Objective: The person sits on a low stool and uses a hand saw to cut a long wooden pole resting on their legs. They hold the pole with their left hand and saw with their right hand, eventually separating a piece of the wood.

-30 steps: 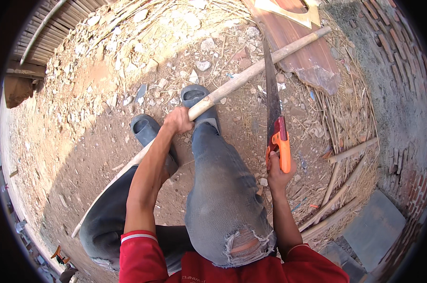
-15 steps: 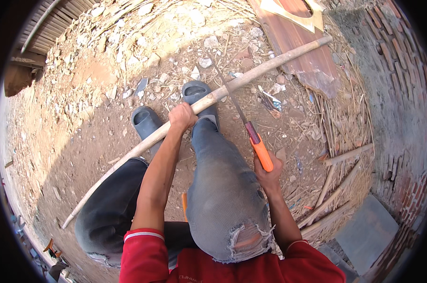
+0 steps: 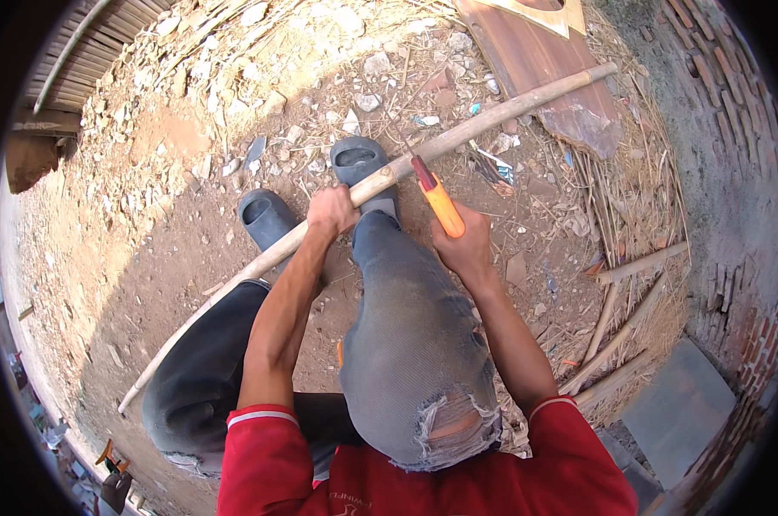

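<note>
A long pale wooden pole (image 3: 483, 123) slants across my legs from lower left to upper right. My left hand (image 3: 333, 211) is closed round it, close beside my right foot in its grey slipper (image 3: 358, 160). My right hand (image 3: 465, 245) grips the orange handle of a hand saw (image 3: 441, 207). The saw's thin blade crosses the pole just right of my left hand; its far part is faint and blurred. Whether the teeth are cutting into the wood I cannot tell.
A broad brown board (image 3: 548, 64) lies beneath the pole's far end. Cut sticks (image 3: 621, 331) and straw are at the right, along a brick wall (image 3: 733, 112). A grey slab (image 3: 679, 413) sits lower right. Stones and rubble (image 3: 367, 101) litter the dirt ground.
My right hand has pushed the saw forward and left, bringing its handle up close to the pole. My left hand stays on the pole.
</note>
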Motion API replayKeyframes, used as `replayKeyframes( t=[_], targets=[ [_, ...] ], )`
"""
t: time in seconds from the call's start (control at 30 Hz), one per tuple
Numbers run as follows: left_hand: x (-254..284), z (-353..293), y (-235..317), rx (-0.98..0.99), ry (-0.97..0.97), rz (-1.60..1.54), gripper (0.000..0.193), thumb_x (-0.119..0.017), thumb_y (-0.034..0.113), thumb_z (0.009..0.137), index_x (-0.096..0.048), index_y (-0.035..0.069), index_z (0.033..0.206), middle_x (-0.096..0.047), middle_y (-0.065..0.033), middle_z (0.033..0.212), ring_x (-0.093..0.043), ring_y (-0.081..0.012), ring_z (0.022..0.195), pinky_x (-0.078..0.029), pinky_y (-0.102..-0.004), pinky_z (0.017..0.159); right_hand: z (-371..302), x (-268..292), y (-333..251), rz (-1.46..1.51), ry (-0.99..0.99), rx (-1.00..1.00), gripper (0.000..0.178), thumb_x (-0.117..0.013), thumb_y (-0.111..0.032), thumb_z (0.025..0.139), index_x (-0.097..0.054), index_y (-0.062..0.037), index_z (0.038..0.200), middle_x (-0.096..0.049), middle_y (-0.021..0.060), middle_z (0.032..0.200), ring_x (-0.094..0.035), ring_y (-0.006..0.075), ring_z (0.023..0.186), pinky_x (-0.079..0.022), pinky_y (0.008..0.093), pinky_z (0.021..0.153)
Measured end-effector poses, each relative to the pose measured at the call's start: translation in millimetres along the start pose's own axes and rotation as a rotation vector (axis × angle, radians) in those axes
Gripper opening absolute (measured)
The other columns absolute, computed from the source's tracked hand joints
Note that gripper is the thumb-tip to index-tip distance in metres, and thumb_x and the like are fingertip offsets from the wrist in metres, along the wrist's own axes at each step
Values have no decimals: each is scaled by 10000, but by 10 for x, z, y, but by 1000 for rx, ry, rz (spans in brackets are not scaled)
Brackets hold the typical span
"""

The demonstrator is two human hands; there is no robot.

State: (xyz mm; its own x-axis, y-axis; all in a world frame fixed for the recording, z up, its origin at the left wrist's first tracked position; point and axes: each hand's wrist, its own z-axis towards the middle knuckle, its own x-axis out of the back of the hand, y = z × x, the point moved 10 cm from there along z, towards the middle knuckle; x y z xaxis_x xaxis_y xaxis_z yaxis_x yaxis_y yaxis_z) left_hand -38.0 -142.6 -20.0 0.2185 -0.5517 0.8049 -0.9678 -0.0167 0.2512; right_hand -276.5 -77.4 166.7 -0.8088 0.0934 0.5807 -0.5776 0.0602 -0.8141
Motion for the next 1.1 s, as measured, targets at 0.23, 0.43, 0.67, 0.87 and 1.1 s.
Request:
replayKeyframes(
  t=[0.23, 0.43, 0.67, 0.87, 1.1],
  targets=[
    [40, 6, -217, 8, 94, 12, 596, -690, 540, 836, -756, 11, 1103, -746, -275, 1053, -734, -418, 1026, -581, -491, 938, 476, -518, 200, 110, 81, 115, 230, -722, -105, 836, -745, -14, 1046, -695, 201, 760, -703, 348, 687, -544, 427, 646],
    [48, -54, -40, -42, 135, 74, 524, -732, 460, 791, -711, 11, 1061, -757, -249, 966, -756, -393, 927, -614, -471, 842, -18, -106, 566, 308, 185, -121, 204, -712, -71, 914, -737, 42, 1081, -710, 77, 825, -661, 137, 712, -513, 306, 669],
    [105, -76, -89, -108, 263, 27, 559, -739, 426, 800, -546, 51, 1168, -737, -240, 954, -725, -416, 944, -580, -516, 827, -771, 281, 440, 202, 146, -211, 169, -714, -54, 910, -735, 40, 1050, -678, 78, 777, -640, 119, 676, -502, 299, 631],
    [74, -21, -31, -92, 164, 53, 514, -740, 355, 849, -510, 69, 1209, -748, -239, 956, -739, -419, 921, -586, -517, 808, -1091, 349, 380, 83, 58, -98, 110, -724, -28, 878, -711, 31, 969, -630, 104, 686, -637, 159, 585, -491, 316, 569],
    [51, -58, -49, -112, 115, 98, 496, -748, 320, 849, -497, 95, 1212, -751, -222, 971, -743, -407, 909, -591, -511, 817, -1645, 677, 81, 36, 8, -149, 91, -730, -1, 835, -678, 28, 904, -600, 125, 651, -637, 221, 547, -481, 334, 542]
  ],
)
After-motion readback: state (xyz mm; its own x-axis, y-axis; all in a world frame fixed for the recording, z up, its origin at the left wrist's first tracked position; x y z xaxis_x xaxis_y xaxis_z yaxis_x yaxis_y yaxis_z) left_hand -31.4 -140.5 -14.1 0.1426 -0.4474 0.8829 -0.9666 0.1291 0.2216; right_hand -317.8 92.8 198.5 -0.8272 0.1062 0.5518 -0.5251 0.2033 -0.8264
